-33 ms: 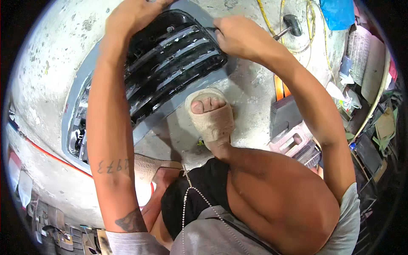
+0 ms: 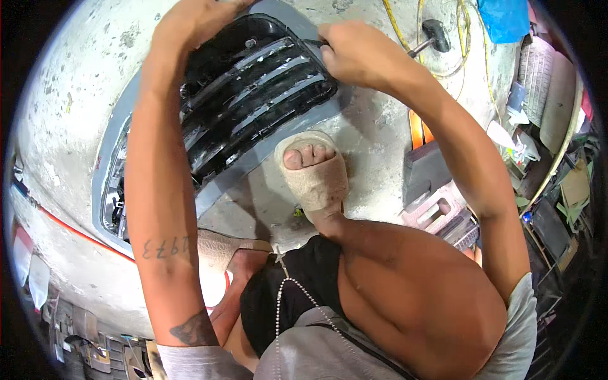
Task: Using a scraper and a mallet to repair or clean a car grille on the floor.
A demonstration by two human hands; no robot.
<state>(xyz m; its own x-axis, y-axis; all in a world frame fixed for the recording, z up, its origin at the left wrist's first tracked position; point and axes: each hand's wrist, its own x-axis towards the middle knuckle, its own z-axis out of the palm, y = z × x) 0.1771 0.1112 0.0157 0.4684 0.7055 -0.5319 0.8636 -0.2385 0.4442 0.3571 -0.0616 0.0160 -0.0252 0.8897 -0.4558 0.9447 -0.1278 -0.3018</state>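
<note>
A black slatted grille (image 2: 253,88), like one from a car, lies on a grey backing (image 2: 218,190) on the concrete floor. Its slats have pale, scuffed patches. At the far edge of the grille is my left hand (image 2: 199,22); its fingers reach the picture's top rim and are largely out of sight. My left forearm covers part of the grille's left side. By the far right corner, my right hand (image 2: 354,54) is closed, fingers curled, with a thin dark piece showing at the fingertips. Whether that piece belongs to the grille I cannot tell.
A black-headed mallet (image 2: 436,36) lies beyond my right wrist, among yellow cords (image 2: 465,38). My sandalled foot (image 2: 313,168) stands close to the grille's near edge. Right of it are a dark box (image 2: 434,168) and a pink block (image 2: 437,209). A red hose (image 2: 82,233) runs at the left.
My left hand and forearm have shifted slightly left. My right hand has hardly moved, and the grille lies in nearly the same place.
</note>
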